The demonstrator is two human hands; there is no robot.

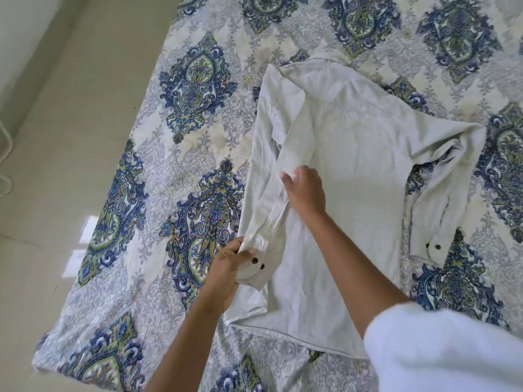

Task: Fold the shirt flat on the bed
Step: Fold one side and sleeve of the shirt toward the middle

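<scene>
A pale grey-white long-sleeved shirt (365, 154) lies back-up on the patterned bed (181, 117). Its left side and left sleeve (278, 193) are folded inward over the body. My left hand (232, 267) grips that sleeve's cuff, which has two dark buttons, near the shirt's lower left edge. My right hand (305, 190) rests on the folded sleeve at mid-length with its fingers curled into the fabric. The right sleeve (435, 210) lies crumpled beside the body, its buttoned cuff pointing toward me.
The bedspread has blue and green damask medallions on a pale ground. The bed's left edge runs diagonally, with beige floor tiles (56, 137) beyond it. A white sleeve (441, 349) of my own clothing fills the lower right corner.
</scene>
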